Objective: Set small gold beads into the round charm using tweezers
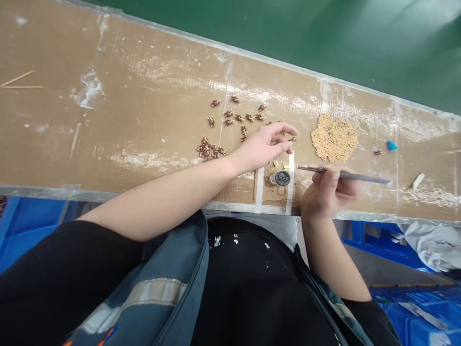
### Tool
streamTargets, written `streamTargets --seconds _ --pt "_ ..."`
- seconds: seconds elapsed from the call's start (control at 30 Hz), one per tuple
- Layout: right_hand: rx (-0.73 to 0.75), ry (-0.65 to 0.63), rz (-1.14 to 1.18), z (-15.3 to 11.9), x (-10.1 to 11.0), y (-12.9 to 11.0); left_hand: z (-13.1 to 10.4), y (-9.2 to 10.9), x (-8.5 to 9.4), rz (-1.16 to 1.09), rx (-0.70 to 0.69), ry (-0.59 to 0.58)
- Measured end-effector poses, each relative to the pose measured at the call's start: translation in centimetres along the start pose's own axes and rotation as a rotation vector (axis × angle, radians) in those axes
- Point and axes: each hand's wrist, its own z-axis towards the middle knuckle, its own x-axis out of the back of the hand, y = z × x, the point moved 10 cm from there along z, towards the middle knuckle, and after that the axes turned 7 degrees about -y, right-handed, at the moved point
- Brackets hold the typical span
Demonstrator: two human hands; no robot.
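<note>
My left hand (273, 142) pinches a small brown-and-gold piece (293, 140) between thumb and fingertips, just above the table. My right hand (329, 190), a little blurred, grips a slim dark paintbrush (355, 178) whose tip points left. Between the hands and nearer my body stands a small open pot (282, 178) with dark contents. Pale yellow bits (275, 164) lie beside it. Loose brown-and-gold pieces (239, 117) are spread out beyond my left wrist, and a heap of similar pieces (209, 150) sits left of it. A round patch of small tan pieces (334, 138) lies to the right.
The cardboard-covered table (151, 110) has white strips (290, 192) by the pot. At right lie a blue cone-like piece (392, 145) and a pale sliver (418, 180); thin wooden sticks (23, 87) lie far left. Blue crates (421, 317) stand below the table edge.
</note>
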Motion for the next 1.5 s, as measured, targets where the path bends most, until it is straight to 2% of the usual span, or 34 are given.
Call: streamTargets --seconds 0.1,0.23,0.63,0.9,1.13,1.5 --pt "-0.041 0.044 0.034 1.8 -0.5 2.1 0.1 -0.1 -0.2 -0.005 0.005 -0.013" --pt "-0.082 0.034 0.068 3.0 -1.4 4.7 0.3 -0.5 -0.4 -0.007 0.029 -0.027" --pt "-0.154 -0.018 0.030 2.4 -1.7 6.6 0.5 -0.8 -0.9 -0.021 0.028 -0.062" --pt "-0.142 -0.001 0.009 2.2 -1.9 5.6 0.5 -0.3 -0.8 0.025 0.010 -0.053" --pt "-0.123 -0.053 -0.098 2.5 -2.5 4.3 0.4 -0.3 -0.8 0.020 0.009 -0.053" --pt "-0.083 -0.040 -0.053 2.7 -2.7 3.2 0.3 -0.5 -0.6 0.008 0.059 -0.029"
